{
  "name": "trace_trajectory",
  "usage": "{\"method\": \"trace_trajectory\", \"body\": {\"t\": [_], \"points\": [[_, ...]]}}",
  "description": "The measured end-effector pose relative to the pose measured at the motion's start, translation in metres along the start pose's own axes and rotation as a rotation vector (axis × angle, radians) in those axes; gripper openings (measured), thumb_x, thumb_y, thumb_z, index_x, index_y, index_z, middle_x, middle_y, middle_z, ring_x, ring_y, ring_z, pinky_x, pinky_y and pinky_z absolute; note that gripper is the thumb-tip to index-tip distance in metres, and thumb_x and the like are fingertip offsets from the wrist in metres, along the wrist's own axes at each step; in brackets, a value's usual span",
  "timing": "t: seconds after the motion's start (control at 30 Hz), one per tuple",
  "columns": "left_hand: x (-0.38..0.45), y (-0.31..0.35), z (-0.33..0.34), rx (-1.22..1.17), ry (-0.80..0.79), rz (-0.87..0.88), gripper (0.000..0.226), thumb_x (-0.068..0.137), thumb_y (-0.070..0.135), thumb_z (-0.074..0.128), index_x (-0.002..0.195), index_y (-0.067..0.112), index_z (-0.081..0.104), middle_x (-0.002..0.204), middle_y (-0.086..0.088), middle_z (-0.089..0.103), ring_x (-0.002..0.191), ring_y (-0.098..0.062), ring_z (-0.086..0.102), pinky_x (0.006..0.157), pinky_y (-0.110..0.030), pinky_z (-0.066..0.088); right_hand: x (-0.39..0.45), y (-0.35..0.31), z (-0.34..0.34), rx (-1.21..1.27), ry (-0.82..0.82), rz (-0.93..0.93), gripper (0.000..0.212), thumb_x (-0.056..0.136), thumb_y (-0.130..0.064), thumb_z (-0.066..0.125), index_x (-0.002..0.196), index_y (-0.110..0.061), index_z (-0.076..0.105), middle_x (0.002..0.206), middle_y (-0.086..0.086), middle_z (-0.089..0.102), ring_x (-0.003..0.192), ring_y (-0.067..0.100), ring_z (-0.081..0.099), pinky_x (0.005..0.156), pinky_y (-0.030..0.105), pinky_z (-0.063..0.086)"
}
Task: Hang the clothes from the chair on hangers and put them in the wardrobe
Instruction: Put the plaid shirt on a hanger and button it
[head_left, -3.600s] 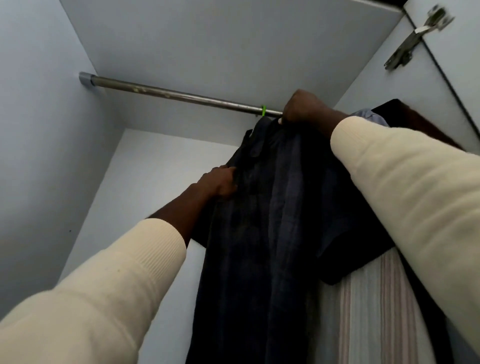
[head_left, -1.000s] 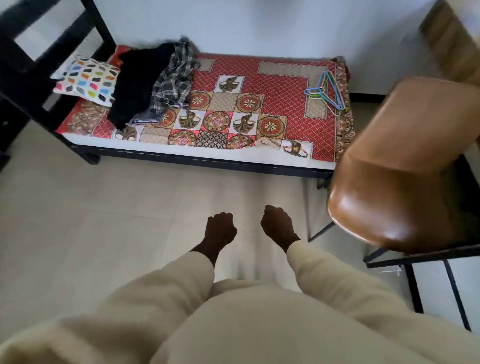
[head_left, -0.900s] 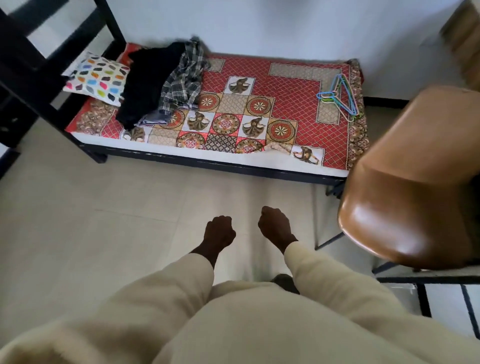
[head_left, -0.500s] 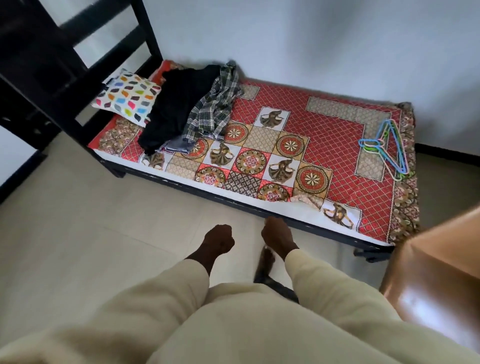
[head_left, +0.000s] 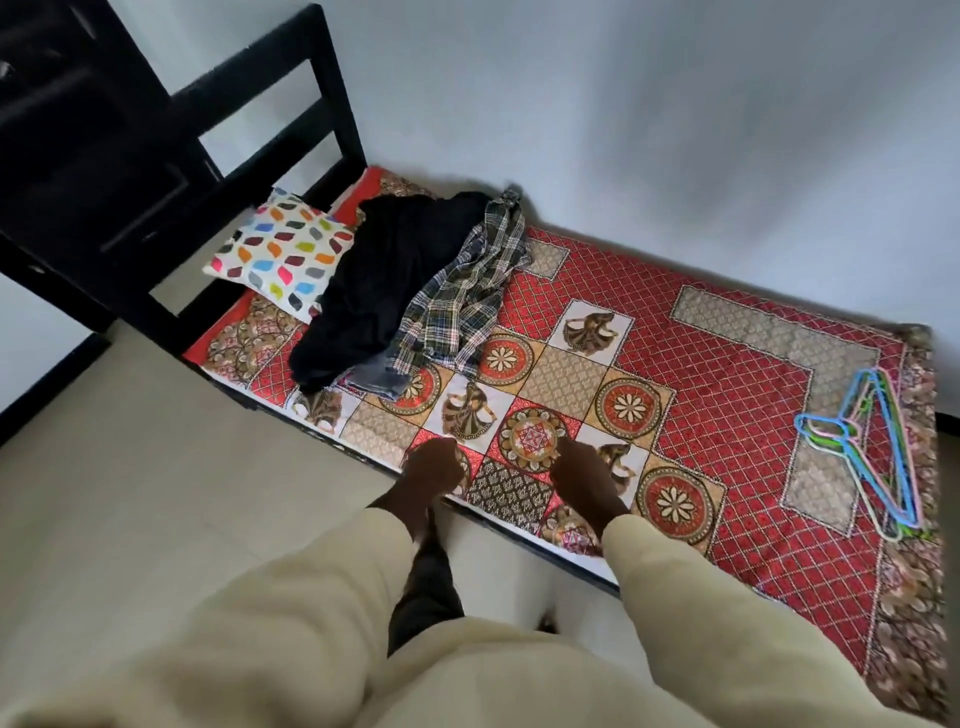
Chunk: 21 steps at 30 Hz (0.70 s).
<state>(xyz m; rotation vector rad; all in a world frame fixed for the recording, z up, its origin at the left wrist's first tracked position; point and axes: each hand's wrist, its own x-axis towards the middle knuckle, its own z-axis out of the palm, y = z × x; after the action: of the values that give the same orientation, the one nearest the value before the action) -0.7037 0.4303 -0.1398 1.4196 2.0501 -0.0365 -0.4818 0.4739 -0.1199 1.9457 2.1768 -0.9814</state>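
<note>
Two empty hands lead us now: the left hand (head_left: 434, 465) is curled into a loose fist with nothing in it, and the right hand (head_left: 584, 475) shows us only its back, so we cannot tell how its fingers lie, though nothing is visibly held. A few seconds ago we were up at the wardrobe rail settling a dark shirt on its hanger; now we are turned away from the wardrobe and closing on the bed (head_left: 727, 395), and the brown chair that filled the right of the view a second ago is out of sight. That tells us one garment is done and we are coming back for the next. What remains lies in a heap near the head of the bed: a black garment (head_left: 384, 280) with a plaid shirt (head_left: 467, 296) draped just beside it and a bit of denim (head_left: 376, 376) poking out beneath. A bundle of coloured hangers (head_left: 872, 447) waits well apart, at the foot end. We judge a hanger comes next, then a garment. Underfoot we have pale floor tiles (head_left: 156, 467); the red patterned bedspread covers the mattress, a spotted pillow (head_left: 280, 254) sits against the black bed frame (head_left: 322, 93), and a plain white wall (head_left: 675, 130) runs behind.
</note>
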Motion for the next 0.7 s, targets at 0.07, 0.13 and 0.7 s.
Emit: {"method": "trace_trajectory", "body": {"t": [0.07, 0.13, 0.7], "points": [[0.043, -0.002, -0.026, 0.051, -0.026, 0.005, 0.034, 0.088, 0.015, 0.054, 0.121, 0.006, 0.058, 0.130, -0.012, 0.058, 0.122, -0.030, 0.053, 0.099, -0.037, 0.045, 0.039, -0.011, -0.009, 0.024, 0.009, 0.035, 0.036, 0.089, -0.006, 0.046, 0.124, -0.006, 0.056, 0.116, 0.017, 0.066, 0.099, 0.033, 0.065, 0.071, 0.035, 0.052], [0.092, -0.009, -0.051, 0.047, -0.043, 0.021, 0.036, 0.087, 0.013, 0.055, 0.123, 0.008, 0.058, 0.131, -0.012, 0.058, 0.122, -0.030, 0.054, 0.098, -0.038, 0.045, 0.081, -0.029, -0.015, 0.049, 0.020, 0.065, 0.039, 0.089, -0.006, 0.046, 0.128, -0.006, 0.053, 0.119, 0.017, 0.065, 0.102, 0.033, 0.064, 0.077, 0.037, 0.054], [0.488, -0.065, -0.144, -0.353, -0.247, -0.204, 0.057, 0.092, 0.028, 0.066, 0.140, 0.006, 0.047, 0.142, -0.014, 0.051, 0.125, -0.031, 0.052, 0.101, -0.037, 0.046, 0.407, -0.191, 0.004, 0.196, -0.085, 0.300, 0.047, 0.094, -0.009, 0.050, 0.141, -0.005, 0.043, 0.139, 0.016, 0.053, 0.121, 0.032, 0.054, 0.093, 0.037, 0.047]]}}
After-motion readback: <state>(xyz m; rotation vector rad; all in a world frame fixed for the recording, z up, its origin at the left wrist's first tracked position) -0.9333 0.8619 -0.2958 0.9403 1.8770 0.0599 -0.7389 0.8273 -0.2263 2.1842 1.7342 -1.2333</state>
